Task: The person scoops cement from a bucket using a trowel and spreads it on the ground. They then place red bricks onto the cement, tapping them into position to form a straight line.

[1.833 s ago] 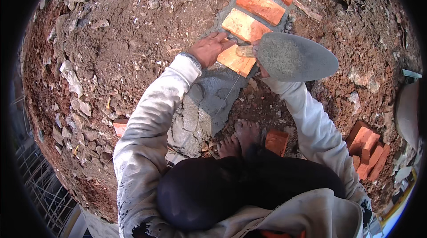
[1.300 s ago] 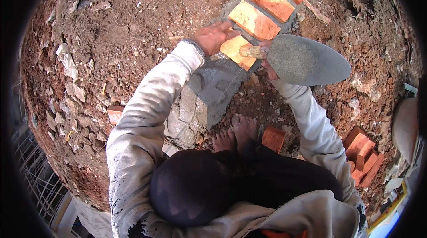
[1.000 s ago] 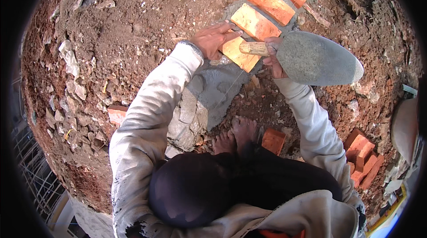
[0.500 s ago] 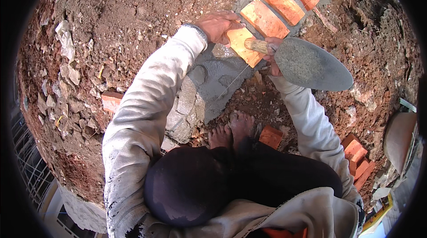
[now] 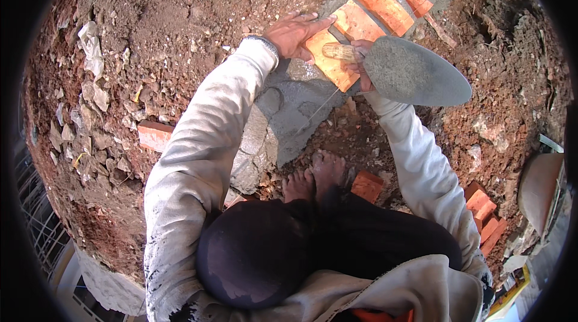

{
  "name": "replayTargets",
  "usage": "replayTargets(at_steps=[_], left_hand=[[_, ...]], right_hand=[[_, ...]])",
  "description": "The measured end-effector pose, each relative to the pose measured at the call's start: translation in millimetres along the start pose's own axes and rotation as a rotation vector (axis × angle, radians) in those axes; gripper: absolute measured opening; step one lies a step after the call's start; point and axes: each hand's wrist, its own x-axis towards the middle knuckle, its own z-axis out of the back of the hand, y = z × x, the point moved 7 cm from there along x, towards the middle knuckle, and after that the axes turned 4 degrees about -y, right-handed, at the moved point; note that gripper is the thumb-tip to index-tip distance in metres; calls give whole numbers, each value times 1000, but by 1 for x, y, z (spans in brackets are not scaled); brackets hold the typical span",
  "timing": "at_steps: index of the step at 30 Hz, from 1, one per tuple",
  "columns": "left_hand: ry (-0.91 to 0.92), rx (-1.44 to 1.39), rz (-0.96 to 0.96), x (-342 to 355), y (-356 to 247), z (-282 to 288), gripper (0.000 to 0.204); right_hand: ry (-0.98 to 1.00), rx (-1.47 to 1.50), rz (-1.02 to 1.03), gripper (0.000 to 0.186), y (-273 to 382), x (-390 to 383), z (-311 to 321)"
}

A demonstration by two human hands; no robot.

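An orange brick [image 5: 330,68] lies on wet grey mortar at the near end of a brick row. My left hand [image 5: 294,35] grips its left end, the thumb at the near side and the fingers reaching along the far edge toward the neighbouring brick [image 5: 357,21]. In my right hand [image 5: 363,60] is a trowel [image 5: 418,71], its wooden handle lying above the brick and its mortar-smeared blade pointing right. Some right-hand fingers are by the brick's right end, partly hidden behind the trowel; whether they touch it I cannot tell.
Bare mortar [image 5: 295,114] spreads nearer to me, with a taut string [image 5: 323,107] across it. Loose bricks lie by my feet [image 5: 316,177], at left [image 5: 154,135] and at right [image 5: 481,207]. Rubble [image 5: 99,135] covers the left ground.
The trowel and my right hand have shifted slightly left and away from me. My left fingers have spread toward the neighbouring brick. The held brick has barely moved.
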Motion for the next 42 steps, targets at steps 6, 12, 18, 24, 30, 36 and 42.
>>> replayTargets(at_steps=[6,12,18,24,30,36,42], left_hand=[[-8,-25,2,0,0,-1,109],[-57,-11,1,-2,6,-3,112],[-44,-78,-53,2,3,0,112],[-81,-104,45,-9,12,-5,115],[-104,-110,25,-5,8,0,114],[-108,-110,34,-7,16,-6,115],[-80,-47,80,-6,8,5,115]], right_hand=[[-2,153,-273,23,-9,3,-6],[5,78,-311,24,-12,6,-16],[-34,-60,40,20,-6,11,-17],[-31,168,-384,16,-17,5,-25],[41,-122,-194,16,-23,9,-24],[21,-78,-227,15,-12,9,-25],[25,0,-257,18,-8,14,-15]])
